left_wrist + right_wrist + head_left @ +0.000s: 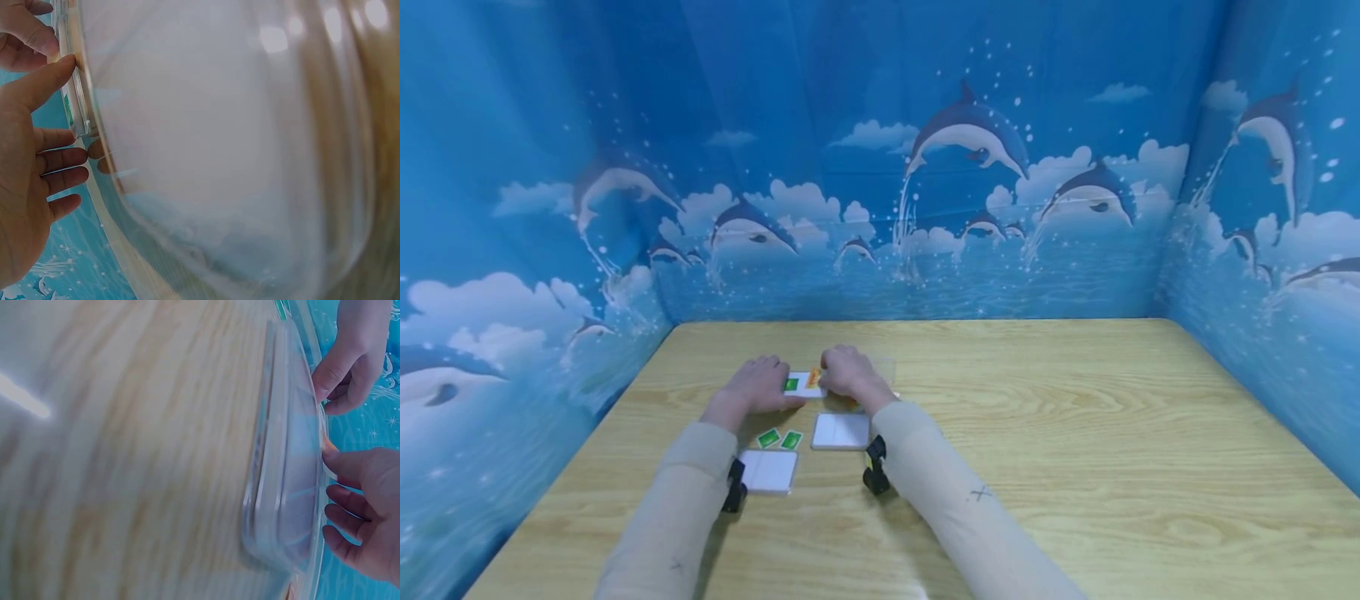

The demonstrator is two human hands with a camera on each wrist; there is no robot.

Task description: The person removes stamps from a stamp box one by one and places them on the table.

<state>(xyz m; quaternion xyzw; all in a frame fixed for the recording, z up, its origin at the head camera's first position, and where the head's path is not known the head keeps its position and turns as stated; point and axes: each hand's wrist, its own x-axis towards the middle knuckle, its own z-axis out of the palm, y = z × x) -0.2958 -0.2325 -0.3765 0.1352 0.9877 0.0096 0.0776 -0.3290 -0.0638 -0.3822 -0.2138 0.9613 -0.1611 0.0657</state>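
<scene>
My left hand (760,385) holds the left end of a flat white plastic case (801,392), its thumb along the near edge. On the case lie a green card (792,384) and an orange card (813,379). From the right, my right hand (850,375) reaches over the case and pinches the orange card at its edge. In the left wrist view the left thumb (67,65) and index finger meet the case's rim, close to the right fingertips. The right thumb (334,459) lies beside the orange bit in the right wrist view.
Nearer on the wooden table (1037,417) lie two more white cases, one in the middle (841,431) and one at the left (769,472). Small green cards (768,437) sit between that left case and my left hand. A clear sheet or lid (885,367) lies behind my right wrist.
</scene>
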